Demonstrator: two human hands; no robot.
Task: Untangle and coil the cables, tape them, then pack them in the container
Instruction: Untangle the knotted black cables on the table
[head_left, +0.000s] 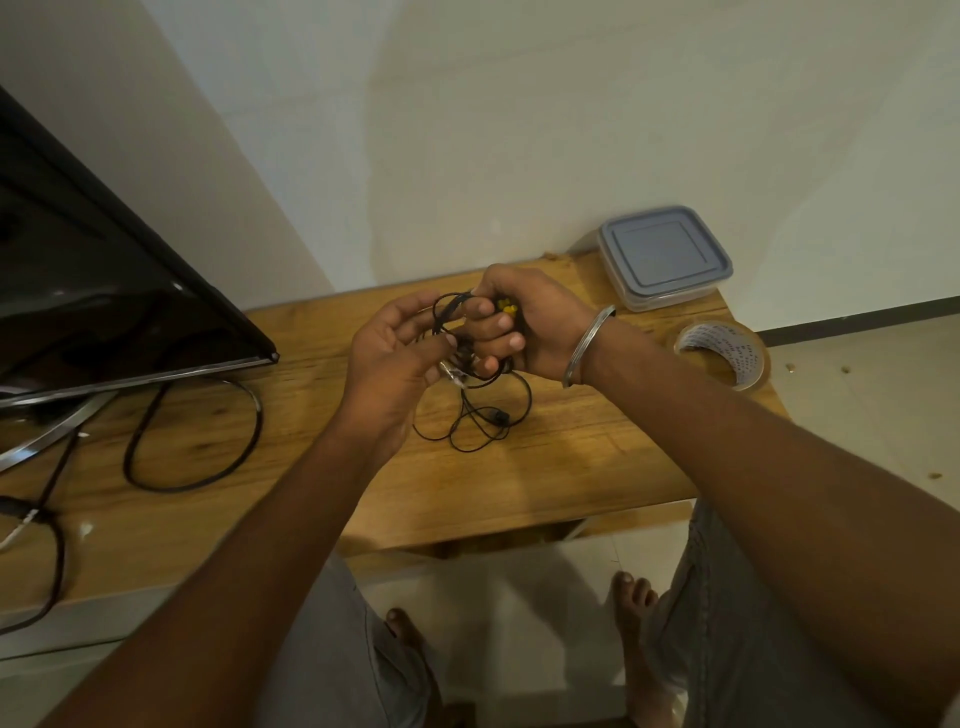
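Observation:
A thin black cable (480, 421) with a yellow piece near its top hangs in tangled loops over the wooden table (561, 467). My right hand (524, 325) grips a bunch of the loops and the yellow piece in its curled fingers. Just to the left, my left hand (395, 353) pinches a strand and a small metal plug. The lower loops trail down onto the tabletop. A clear container (665, 257) with a blue-grey lid stands shut at the table's far right corner. A roll of clear tape (724, 353) lies flat near the right edge.
A black TV screen (104, 291) on a metal stand fills the table's left side, with thick black cables (192, 441) looped under it. The wall runs close behind the table. My legs and bare feet are on the tiled floor below the near edge.

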